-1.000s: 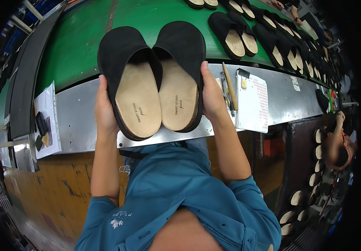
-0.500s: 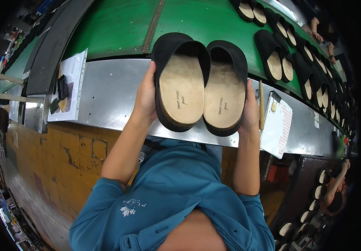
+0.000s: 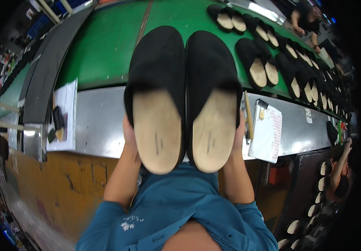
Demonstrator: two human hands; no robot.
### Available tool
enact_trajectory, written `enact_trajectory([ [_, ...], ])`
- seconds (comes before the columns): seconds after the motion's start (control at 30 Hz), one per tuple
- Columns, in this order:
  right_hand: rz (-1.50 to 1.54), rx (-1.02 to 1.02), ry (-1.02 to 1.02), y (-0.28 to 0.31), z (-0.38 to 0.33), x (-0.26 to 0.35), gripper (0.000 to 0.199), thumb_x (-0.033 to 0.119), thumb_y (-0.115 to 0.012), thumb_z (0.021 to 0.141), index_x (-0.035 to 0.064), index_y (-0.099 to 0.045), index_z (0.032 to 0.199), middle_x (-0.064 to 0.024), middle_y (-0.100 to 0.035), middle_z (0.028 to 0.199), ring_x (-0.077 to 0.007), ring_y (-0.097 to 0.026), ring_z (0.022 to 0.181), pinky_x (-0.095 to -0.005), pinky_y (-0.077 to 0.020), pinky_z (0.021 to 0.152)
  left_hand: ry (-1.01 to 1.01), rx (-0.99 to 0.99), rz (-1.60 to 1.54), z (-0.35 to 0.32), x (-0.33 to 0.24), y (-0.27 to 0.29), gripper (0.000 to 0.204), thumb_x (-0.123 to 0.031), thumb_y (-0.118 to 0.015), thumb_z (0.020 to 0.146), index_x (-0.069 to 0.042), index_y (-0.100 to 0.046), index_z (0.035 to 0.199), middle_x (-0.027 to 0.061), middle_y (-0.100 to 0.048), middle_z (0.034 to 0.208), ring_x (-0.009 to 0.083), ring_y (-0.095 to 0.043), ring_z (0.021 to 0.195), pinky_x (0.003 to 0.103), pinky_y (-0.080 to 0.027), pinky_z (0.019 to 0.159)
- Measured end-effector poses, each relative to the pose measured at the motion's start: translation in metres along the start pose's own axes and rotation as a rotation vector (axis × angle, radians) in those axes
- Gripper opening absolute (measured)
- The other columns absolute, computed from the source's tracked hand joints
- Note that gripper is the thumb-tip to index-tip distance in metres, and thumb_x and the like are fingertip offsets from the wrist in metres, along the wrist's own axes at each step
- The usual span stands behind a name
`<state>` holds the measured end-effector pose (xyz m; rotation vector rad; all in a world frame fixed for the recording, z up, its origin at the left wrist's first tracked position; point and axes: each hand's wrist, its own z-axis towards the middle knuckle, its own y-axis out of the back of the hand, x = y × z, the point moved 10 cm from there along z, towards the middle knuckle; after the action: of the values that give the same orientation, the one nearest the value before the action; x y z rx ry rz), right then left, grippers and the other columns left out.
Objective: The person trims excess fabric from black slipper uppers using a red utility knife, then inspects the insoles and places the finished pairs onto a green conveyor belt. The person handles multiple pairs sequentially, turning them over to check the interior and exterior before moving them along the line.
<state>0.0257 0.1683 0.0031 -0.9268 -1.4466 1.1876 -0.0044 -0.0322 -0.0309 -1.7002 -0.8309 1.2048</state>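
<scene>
A pair of black clogs with beige footbeds is held up side by side in front of me, toes away and insoles facing up. My left hand (image 3: 130, 134) is closed on the outer side of the left clog (image 3: 157, 125). On the other side, my right hand (image 3: 239, 133) grips the outer edge of the right clog (image 3: 212, 127). Most of the fingers are hidden beneath and behind the shoes. The clogs' inner sides nearly touch along their length.
A steel ledge (image 3: 99, 121) runs along the green conveyor belt (image 3: 101, 46). Several black clogs (image 3: 258, 72) line the belt at right. A sheet with a clip (image 3: 266, 134) and a wooden-handled tool (image 3: 248, 115) lie right; papers (image 3: 65, 108) lie left. Other people (image 3: 306, 21) are at far right.
The clogs have tipped so their black uppers show more, and they have come closer, looking larger. Both hands moved with them, and the view has shifted slightly.
</scene>
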Motion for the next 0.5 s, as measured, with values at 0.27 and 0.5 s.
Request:
enact_trajectory([
  [0.27, -1.550, -0.227, 0.197, 0.034, -0.008, 0.010, 0.050, 0.020, -0.047, 0.101, 0.0026, -0.034, 0.146, -0.0128, -0.042, 0.146, -0.0222, -0.046, 0.130, -0.0312, -0.0381, 0.108, 0.102, 0.171, 0.014, 0.004, 0.023, 0.010, 0.061, -0.050, -0.039, 0.100, -0.003, -0.045, 0.139, 0.0126, -0.055, 0.135, 0.0264, -0.054, 0.123, 0.038, -0.045, 0.102],
  [0.5, -1.259, -0.190, 0.140, 0.012, -0.015, 0.016, 0.050, 0.025, -0.046, 0.102, -0.0009, -0.036, 0.143, -0.0146, -0.046, 0.141, -0.0213, -0.050, 0.125, -0.0314, -0.0423, 0.103, 0.121, 0.135, 0.068, -0.008, 0.015, 0.029, 0.062, -0.050, -0.039, 0.100, -0.001, -0.046, 0.137, 0.0136, -0.056, 0.132, 0.0249, -0.054, 0.121, 0.037, -0.045, 0.101],
])
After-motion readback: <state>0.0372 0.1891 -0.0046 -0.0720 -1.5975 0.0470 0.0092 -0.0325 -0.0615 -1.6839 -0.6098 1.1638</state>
